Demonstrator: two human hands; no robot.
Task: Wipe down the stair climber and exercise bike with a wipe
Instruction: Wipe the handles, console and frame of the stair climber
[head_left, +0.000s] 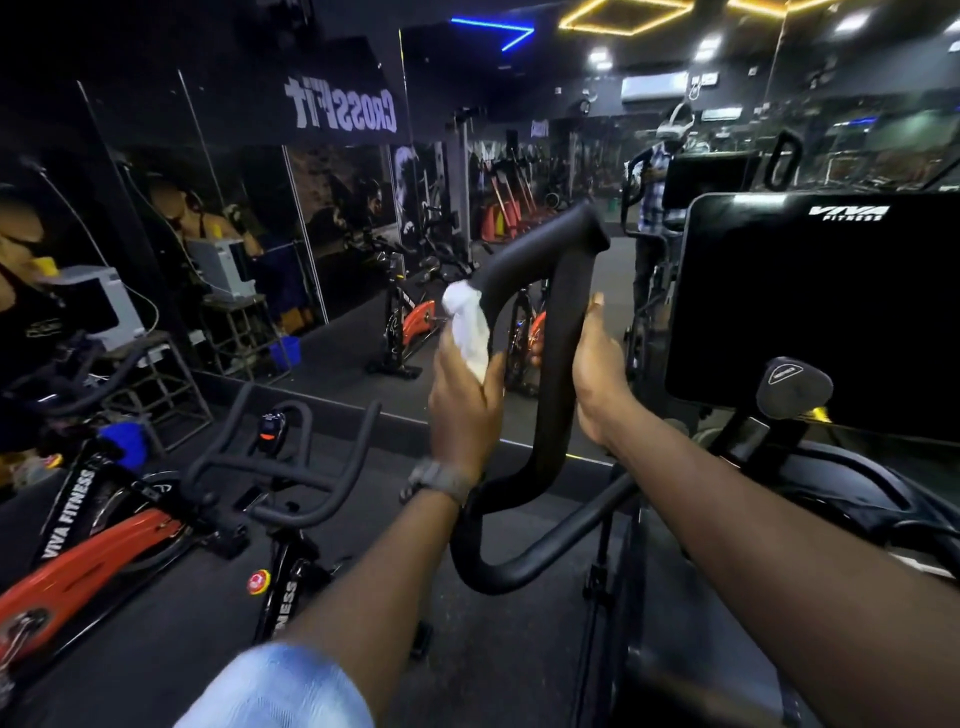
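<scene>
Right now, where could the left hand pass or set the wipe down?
Open gaps: inside the black handle loop, between the left hand gripping the wipe and the right hand; dark floor beside the exercise bike handlebars. Crowded: right side, console screen and frame.

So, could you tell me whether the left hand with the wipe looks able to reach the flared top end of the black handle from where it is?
Probably yes. The left hand holds the wipe against the black handle just below its flared top, and nothing lies between them.
</scene>
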